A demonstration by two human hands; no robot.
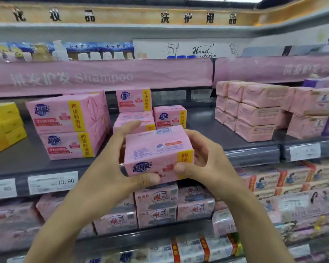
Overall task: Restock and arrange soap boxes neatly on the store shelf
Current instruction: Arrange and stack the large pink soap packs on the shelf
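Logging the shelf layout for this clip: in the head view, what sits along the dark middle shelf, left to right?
Yellow packs, two-high stack of pink soap packs, smaller pink soap packs, pale pink wrapped stack, pink packs at far right. Omitted: held soap pack, which overlaps them.

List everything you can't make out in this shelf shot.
Head view only:
- held soap pack: front print partly covered by the thumbs of the left hand and right hand; underside hidden.
- pink stack behind it: lower front hidden by the pack and the left hand.
- right price tag: blurred, unreadable.
- far-left price tag: first digit smeared, cut by the edge.
- bottom-shelf packs: cut by the lower edge.
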